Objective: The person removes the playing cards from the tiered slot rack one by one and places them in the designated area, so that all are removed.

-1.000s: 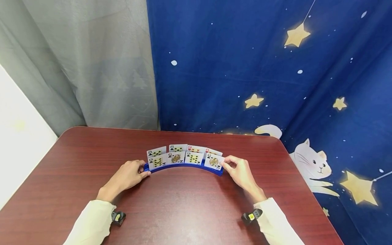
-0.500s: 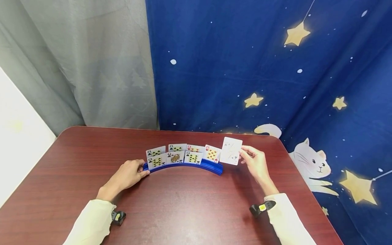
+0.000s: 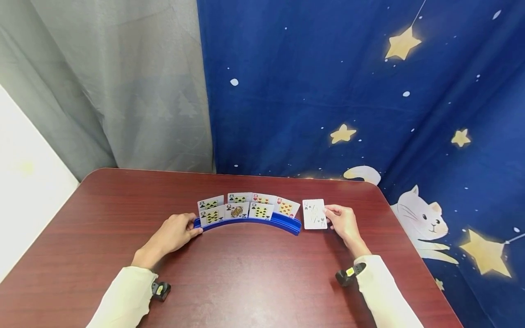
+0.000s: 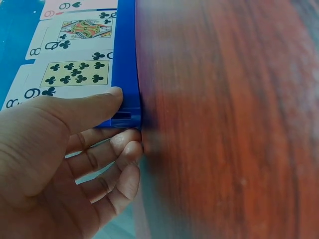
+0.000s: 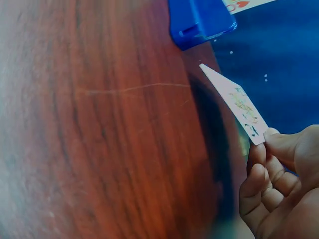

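Observation:
A curved blue card holder (image 3: 283,221) stands on the table with playing cards upright in two rows. In front are the nine of clubs (image 4: 75,73), the queen of clubs (image 4: 84,30) and another black card (image 3: 260,211). My left hand (image 3: 173,233) grips the holder's left end, thumb on its front face and fingers behind. To the right of the holder, my right hand (image 3: 345,224) pinches one playing card (image 3: 315,214) by its right edge between thumb and fingers. In the right wrist view this card (image 5: 243,107) is tilted, apart from the holder's end (image 5: 202,22).
The back row of the holder bears black eights (image 3: 211,202) at the left and red cards (image 3: 288,207) at the right. The reddish-brown table (image 3: 246,282) ends at a grey curtain (image 3: 160,91) and a blue star-patterned curtain (image 3: 287,91).
My right hand has pulled the rightmost front card out of the holder and carried it right, then lowered it somewhat. The heart card behind now shows. My left hand has stayed at the holder's end.

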The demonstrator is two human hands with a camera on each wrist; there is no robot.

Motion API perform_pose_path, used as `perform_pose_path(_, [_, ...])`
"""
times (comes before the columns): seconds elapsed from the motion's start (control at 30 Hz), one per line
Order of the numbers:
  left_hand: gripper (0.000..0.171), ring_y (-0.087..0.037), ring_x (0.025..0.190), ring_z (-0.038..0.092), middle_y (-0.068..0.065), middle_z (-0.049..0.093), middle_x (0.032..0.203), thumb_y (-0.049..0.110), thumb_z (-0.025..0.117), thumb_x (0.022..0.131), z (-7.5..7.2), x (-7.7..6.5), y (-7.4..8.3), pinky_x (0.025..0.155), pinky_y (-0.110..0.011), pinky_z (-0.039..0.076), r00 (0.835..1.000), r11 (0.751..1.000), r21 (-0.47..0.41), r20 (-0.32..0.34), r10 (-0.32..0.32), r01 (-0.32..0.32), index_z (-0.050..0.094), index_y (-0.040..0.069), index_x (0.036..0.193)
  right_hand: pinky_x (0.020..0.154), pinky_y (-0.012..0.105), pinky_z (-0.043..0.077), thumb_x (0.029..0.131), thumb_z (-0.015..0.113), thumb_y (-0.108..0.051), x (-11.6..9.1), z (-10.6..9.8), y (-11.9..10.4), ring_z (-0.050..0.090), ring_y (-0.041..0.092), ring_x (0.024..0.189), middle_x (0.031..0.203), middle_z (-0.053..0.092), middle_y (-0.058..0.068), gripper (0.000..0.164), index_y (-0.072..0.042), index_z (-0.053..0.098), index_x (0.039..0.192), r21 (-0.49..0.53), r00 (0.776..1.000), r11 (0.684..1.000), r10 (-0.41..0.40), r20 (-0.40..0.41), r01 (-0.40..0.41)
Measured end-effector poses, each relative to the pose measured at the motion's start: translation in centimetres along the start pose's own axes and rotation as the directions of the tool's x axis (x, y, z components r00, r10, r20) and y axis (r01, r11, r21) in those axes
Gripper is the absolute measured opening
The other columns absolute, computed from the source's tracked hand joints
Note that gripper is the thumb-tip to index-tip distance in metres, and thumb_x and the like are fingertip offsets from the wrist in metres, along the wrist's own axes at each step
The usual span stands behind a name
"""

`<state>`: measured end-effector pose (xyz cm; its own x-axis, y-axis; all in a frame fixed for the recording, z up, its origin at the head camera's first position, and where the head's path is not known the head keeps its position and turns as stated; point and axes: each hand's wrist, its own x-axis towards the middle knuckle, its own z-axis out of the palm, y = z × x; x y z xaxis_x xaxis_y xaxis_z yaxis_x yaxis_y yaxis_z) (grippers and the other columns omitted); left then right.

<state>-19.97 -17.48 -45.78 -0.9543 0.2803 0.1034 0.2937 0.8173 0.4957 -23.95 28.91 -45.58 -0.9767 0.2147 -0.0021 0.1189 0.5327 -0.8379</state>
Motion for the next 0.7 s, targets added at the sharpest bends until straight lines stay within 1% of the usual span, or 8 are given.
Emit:
perform_pose_path(0.1, [0.017,-0.010,0.061,0.043,0.002,0.048,0.066,0.019,0.073,0.090,0.15,0.03,-0.10,0.057,-0.027,0.034,1.000,1.000,-0.003,0.001,-0.001,0.001,0.062,0.007,0.090,0.051,0.025,0.048,0.094,0.065,-0.011,0.13,0.32,0.55,0.059,0.008,0.061,0.082,0.073,0.010,0.023,0.004,0.071,0.111,-0.030,0.999,0.999,0.025,0.025,-0.024])
perform_pose_path(0.23, [0.016,-0.010,0.061,0.043,0.003,0.050,0.067,0.019,0.073,0.090,0.26,0.06,-0.22,0.057,-0.026,0.034,1.000,1.000,-0.007,-0.001,-0.001,0.001,0.062,0.007,0.090,0.049,0.024,0.044,0.093,0.067,-0.012,0.26,0.66,0.98,0.060,0.009,0.061,0.079,0.072,0.008,0.022,0.003,0.072,0.108,-0.080,0.999,0.996,0.032,0.032,-0.030])
perform_pose_path(0.3, [0.016,-0.010,0.061,0.044,0.003,0.050,0.067,0.019,0.073,0.089,0.25,0.07,-0.24,0.057,-0.027,0.035,1.000,1.000,-0.010,-0.001,-0.002,0.002,0.063,0.007,0.090,0.049,0.024,0.043,0.092,0.069,-0.013,0.35,0.79,1.04,0.060,0.008,0.060,0.079,0.073,0.009,0.022,0.002,0.073,0.107,-0.111,0.999,0.994,0.026,0.025,-0.023])
perform_pose_path(0.5, [0.016,-0.010,0.062,0.044,0.003,0.050,0.067,0.019,0.073,0.090,0.19,0.06,-0.26,0.058,-0.027,0.035,1.000,1.000,-0.013,0.005,-0.010,0.010,0.063,0.007,0.091,0.060,0.022,0.042,0.090,0.071,-0.015,0.51,1.06,1.08,0.063,0.008,0.059,0.083,0.075,0.011,0.020,0.001,0.075,0.103,-0.220,1.000,0.975,-0.030,-0.007,0.027])
perform_pose_path(0.7, [0.016,-0.011,0.061,0.043,0.002,0.049,0.067,0.018,0.073,0.090,0.07,0.12,-0.21,0.057,-0.027,0.035,1.000,1.000,-0.020,0.012,-0.010,0.010,0.063,0.006,0.091,0.060,0.022,0.043,0.090,0.071,-0.015,0.58,1.05,1.08,0.064,0.008,0.060,0.082,0.075,0.011,0.019,0.000,0.076,0.100,-0.257,0.998,0.965,-0.054,-0.025,0.046])
